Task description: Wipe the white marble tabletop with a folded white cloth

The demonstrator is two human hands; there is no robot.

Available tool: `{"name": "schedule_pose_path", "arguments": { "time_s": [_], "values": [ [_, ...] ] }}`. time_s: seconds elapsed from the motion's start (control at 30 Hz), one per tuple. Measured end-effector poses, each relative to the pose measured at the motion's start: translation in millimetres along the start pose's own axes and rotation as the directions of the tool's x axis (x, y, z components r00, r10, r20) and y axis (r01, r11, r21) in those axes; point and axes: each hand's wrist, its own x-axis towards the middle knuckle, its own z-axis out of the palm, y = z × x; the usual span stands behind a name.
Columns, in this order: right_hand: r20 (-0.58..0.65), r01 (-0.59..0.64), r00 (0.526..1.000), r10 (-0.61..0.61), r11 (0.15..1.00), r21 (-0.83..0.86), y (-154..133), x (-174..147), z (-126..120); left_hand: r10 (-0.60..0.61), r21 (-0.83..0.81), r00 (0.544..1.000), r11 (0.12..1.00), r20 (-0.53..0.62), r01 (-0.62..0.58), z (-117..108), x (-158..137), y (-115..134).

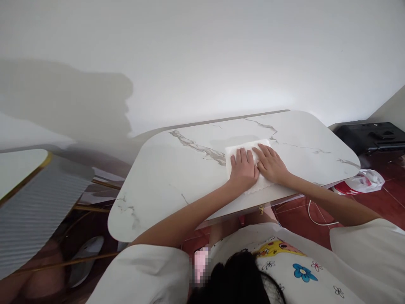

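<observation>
A white square sheet that looks like a paper towel lies flat on the white marble-patterned table, right of its middle. Pressed flat upon it is my left hand, fingers stretched out and a little apart. My right hand also rests flat on the sheet, its fingers reaching up and left. The two hands touch or nearly touch at the thumbs. Parts of the sheet are covered by them, and its lower edge shows below.
A white wall stands behind the table. At the right are a black case and a white-and-red plastic bag on the red tiled floor. Another tabletop with a gold edge is at the left. A white cable hangs below.
</observation>
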Motion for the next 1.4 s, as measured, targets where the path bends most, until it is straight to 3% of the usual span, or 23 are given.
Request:
{"name": "schedule_pose_path", "arguments": {
  "time_s": [0.3,0.5,0.87,1.07,1.4],
  "values": [
    [0.054,-0.018,0.998,0.017,1.0,0.024,-36,-47,-11,0.021,0.0,0.998,1.0,0.053,-0.021,-14,-59,5],
    [0.092,-0.042,0.995,0.038,0.998,0.043,-43,-45,-14,0.023,0.001,0.997,1.0,0.074,-0.023,-15,-61,1],
    [0.077,-0.004,0.997,-0.006,0.991,0.131,-32,45,6,-0.03,-0.006,0.999,1.0,0.01,0.031,-4,5,-50],
    [0.033,0.023,0.999,-0.027,0.994,0.106,-23,98,22,-0.077,0.008,0.995,0.997,-0.066,0.078,7,48,-76],
    [0.008,0.014,1.0,-0.015,0.997,0.077,-5,170,42,-0.111,-0.043,0.991,0.993,-0.069,0.108,15,114,-112]
  ]
}}
